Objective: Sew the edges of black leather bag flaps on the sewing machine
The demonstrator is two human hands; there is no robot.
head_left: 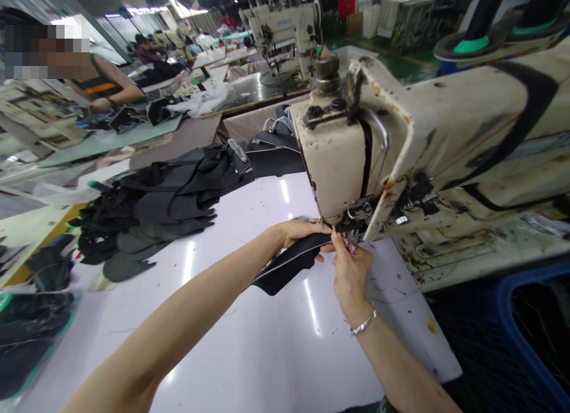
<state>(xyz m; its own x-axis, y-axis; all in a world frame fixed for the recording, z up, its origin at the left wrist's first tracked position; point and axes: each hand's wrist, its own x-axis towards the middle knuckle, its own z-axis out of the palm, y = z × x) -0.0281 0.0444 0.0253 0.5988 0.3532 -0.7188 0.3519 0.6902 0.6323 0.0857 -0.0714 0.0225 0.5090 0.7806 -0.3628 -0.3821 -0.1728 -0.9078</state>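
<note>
A black fabric piece (289, 265) with a light piping line lies slanted just under the head of a sewing machine (338, 163). My left hand (299, 230) is closed on its upper edge, close to the needle area. On the right, my right hand (351, 261) pinches the end of the piece. Something small and pink (351, 246), perhaps a tool handle, shows in that hand. The needle and the fingertips nearest it are partly hidden.
Stacked dark fabric pieces (155, 205) lie left on the white table (267, 336). More black pieces (274, 154) sit behind. A blue basket (507, 312) stands at the lower right. A person (104, 83) works at the upper left; another sewing machine (285, 27) stands behind.
</note>
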